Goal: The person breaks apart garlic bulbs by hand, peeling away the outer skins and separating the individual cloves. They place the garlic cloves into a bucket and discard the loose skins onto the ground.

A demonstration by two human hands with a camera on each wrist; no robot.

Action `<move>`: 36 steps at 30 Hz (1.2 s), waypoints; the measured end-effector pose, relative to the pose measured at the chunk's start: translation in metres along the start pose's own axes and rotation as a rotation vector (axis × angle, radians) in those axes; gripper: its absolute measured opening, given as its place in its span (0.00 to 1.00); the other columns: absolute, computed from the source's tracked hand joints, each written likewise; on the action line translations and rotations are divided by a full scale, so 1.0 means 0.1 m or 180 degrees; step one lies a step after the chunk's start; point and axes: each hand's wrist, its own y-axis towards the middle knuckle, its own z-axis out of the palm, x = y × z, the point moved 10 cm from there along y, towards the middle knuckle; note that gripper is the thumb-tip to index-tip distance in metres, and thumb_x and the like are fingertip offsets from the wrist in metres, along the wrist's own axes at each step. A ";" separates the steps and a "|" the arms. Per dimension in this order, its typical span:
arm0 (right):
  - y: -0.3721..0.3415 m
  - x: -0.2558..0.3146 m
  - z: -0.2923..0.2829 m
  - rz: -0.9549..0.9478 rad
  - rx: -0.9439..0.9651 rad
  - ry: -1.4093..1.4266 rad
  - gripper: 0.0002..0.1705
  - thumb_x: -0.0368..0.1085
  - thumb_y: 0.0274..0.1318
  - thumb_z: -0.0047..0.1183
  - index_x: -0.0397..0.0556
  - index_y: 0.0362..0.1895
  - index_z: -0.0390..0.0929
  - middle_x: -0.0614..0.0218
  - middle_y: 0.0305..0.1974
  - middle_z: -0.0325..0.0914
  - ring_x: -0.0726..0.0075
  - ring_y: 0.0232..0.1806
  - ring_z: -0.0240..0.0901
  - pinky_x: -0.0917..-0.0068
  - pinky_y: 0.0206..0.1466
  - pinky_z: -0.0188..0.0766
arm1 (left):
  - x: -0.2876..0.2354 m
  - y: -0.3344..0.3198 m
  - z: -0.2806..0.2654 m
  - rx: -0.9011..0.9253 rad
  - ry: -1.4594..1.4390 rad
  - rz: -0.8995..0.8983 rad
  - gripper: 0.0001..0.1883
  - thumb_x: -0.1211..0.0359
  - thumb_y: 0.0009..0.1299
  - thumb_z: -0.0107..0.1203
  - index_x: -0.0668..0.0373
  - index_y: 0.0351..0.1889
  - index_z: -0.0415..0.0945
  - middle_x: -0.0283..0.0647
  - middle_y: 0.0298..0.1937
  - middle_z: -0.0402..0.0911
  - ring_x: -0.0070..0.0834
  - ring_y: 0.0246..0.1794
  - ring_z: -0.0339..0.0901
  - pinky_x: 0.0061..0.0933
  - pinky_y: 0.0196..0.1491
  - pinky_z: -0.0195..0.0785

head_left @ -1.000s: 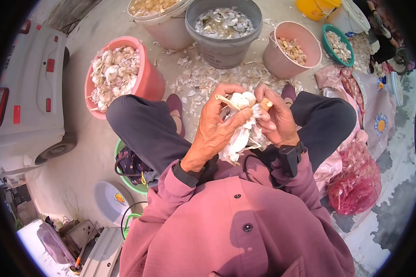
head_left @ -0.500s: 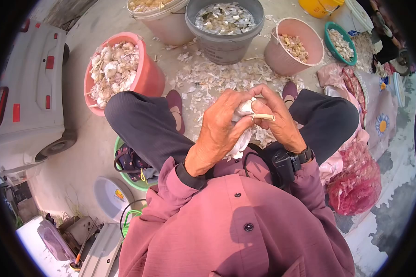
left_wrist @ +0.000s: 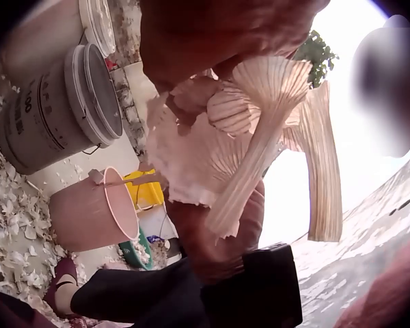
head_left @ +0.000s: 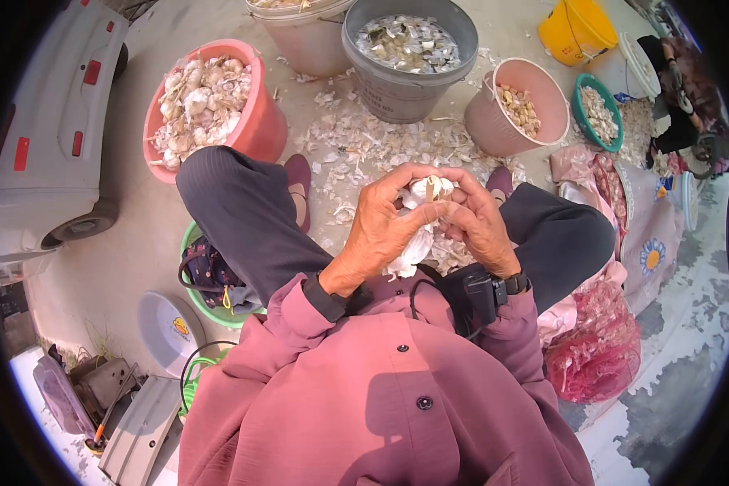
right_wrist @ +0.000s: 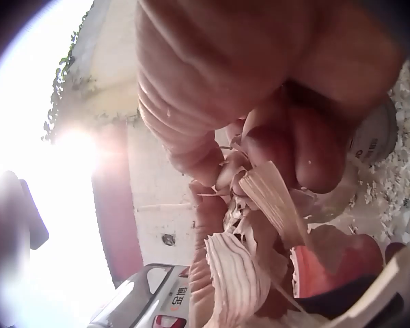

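Both hands meet in front of the lap around a garlic bulb point(head_left: 429, 190) whose papery skin is partly loosened. My left hand point(head_left: 381, 231) grips it from the left, thumb across its near side. From the right, the curled fingers and thumb of my right hand point(head_left: 484, 227) pinch the same bulb. Loose white skin point(head_left: 413, 249) hangs below the hands. In the left wrist view, a dry ribbed stalk point(left_wrist: 260, 137) flares out between the hands. Peeling strips of skin point(right_wrist: 236, 280) show in the right wrist view, where the curled fingers hide part of the bulb.
A red tub point(head_left: 259, 121) of garlic bulbs stands front left. Ahead are a grey bucket point(head_left: 405, 97) with skins in liquid and a pink bucket point(head_left: 494, 121) with peeled cloves. Skins litter the ground point(head_left: 332, 138). A red mesh bag point(head_left: 595, 356) lies at the right.
The hands turned the bulb, and its stalk, which stuck out left and then right, no longer projects sideways. The hands have drawn closer around it. The head view has shifted slightly.
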 end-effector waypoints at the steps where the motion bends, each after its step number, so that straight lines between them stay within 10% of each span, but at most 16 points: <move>1: 0.00 0.00 0.00 0.0040 -0.0001 0.0089 0.25 0.31 0.62 0.50 0.44 0.63 0.65 0.76 0.32 0.73 0.89 0.22 0.56 0.87 0.25 0.54 | 0.06 0.01 0.01 0.0066 -0.0283 -0.0038 0.17 0.71 0.68 0.63 0.61 0.54 0.75 0.33 0.46 0.80 0.18 0.46 0.76 0.23 0.49 0.70; 4: 0.04 -0.13 -0.09 0.0257 0.0036 0.0493 0.21 0.31 0.63 0.48 0.45 0.60 0.67 0.72 0.33 0.73 0.88 0.20 0.54 0.86 0.24 0.53 | 0.25 0.01 0.04 -0.0118 -0.1390 -0.0598 0.17 0.69 0.71 0.60 0.61 0.56 0.75 0.34 0.46 0.80 0.17 0.47 0.75 0.22 0.49 0.69; 6: 0.10 -0.14 -0.12 -0.0286 0.0704 0.2526 0.15 0.35 0.65 0.47 0.45 0.54 0.70 0.69 0.37 0.73 0.88 0.19 0.53 0.86 0.23 0.51 | 0.26 -0.01 0.01 -0.0262 -0.1280 -0.0488 0.17 0.66 0.74 0.57 0.60 0.58 0.74 0.34 0.47 0.80 0.17 0.47 0.75 0.21 0.50 0.68; 12: 0.05 0.08 -0.28 -0.0453 -0.0128 0.0730 0.17 0.49 0.68 0.49 0.47 0.43 0.72 0.69 0.35 0.73 0.83 0.27 0.62 0.83 0.27 0.57 | 0.24 -0.04 0.03 -0.0048 -0.0193 -0.0142 0.21 0.63 0.73 0.57 0.61 0.62 0.74 0.35 0.50 0.72 0.19 0.45 0.71 0.24 0.48 0.67; 15: 0.07 0.24 0.00 -0.0669 -0.0175 -0.1848 0.20 0.51 0.67 0.52 0.47 0.40 0.68 0.75 0.27 0.67 0.79 0.31 0.62 0.76 0.37 0.62 | 0.10 -0.02 0.02 -0.0145 0.0442 0.0405 0.21 0.64 0.71 0.59 0.63 0.58 0.74 0.37 0.49 0.67 0.23 0.44 0.70 0.26 0.47 0.67; 19: 0.04 0.11 -0.04 -0.0705 -0.0343 -0.1436 0.15 0.46 0.68 0.50 0.46 0.40 0.69 0.74 0.27 0.69 0.81 0.29 0.61 0.78 0.35 0.62 | -0.05 -0.09 -0.12 -0.0824 0.0412 0.0534 0.18 0.65 0.68 0.61 0.63 0.51 0.74 0.36 0.45 0.70 0.27 0.42 0.70 0.29 0.46 0.67; 28: -0.13 0.46 -0.01 -0.1805 -0.1007 -0.1697 0.11 0.40 0.70 0.45 0.44 0.39 0.71 0.73 0.27 0.71 0.82 0.29 0.63 0.79 0.33 0.62 | 0.06 -0.04 0.06 -0.0073 0.0807 -0.0302 0.20 0.56 0.69 0.58 0.66 0.44 0.71 0.45 0.27 0.76 0.26 0.27 0.71 0.31 0.32 0.64; 30: -0.11 0.51 -0.01 -0.1894 -0.1037 -0.1636 0.11 0.39 0.70 0.44 0.44 0.39 0.71 0.73 0.27 0.71 0.81 0.28 0.62 0.79 0.32 0.61 | -0.05 -0.05 0.08 -0.0167 0.0413 -0.0228 0.19 0.59 0.70 0.56 0.68 0.38 0.68 0.57 0.26 0.75 0.55 0.28 0.74 0.44 0.33 0.65; 33: -0.11 0.56 -0.06 -0.2191 -0.1237 -0.1635 0.12 0.39 0.71 0.43 0.44 0.38 0.72 0.76 0.28 0.70 0.82 0.26 0.59 0.79 0.31 0.60 | -0.05 -0.05 0.16 -0.0126 0.0361 0.0093 0.17 0.61 0.71 0.55 0.69 0.39 0.67 0.58 0.27 0.75 0.58 0.29 0.73 0.46 0.33 0.64; 36: 0.02 0.42 -0.15 -0.1612 -0.0972 -0.1137 0.13 0.40 0.72 0.42 0.46 0.38 0.74 0.79 0.28 0.69 0.86 0.23 0.57 0.84 0.26 0.57 | -0.07 -0.04 0.15 -0.0190 0.0764 0.0282 0.13 0.64 0.70 0.56 0.66 0.42 0.72 0.46 0.23 0.75 0.33 0.24 0.73 0.34 0.31 0.65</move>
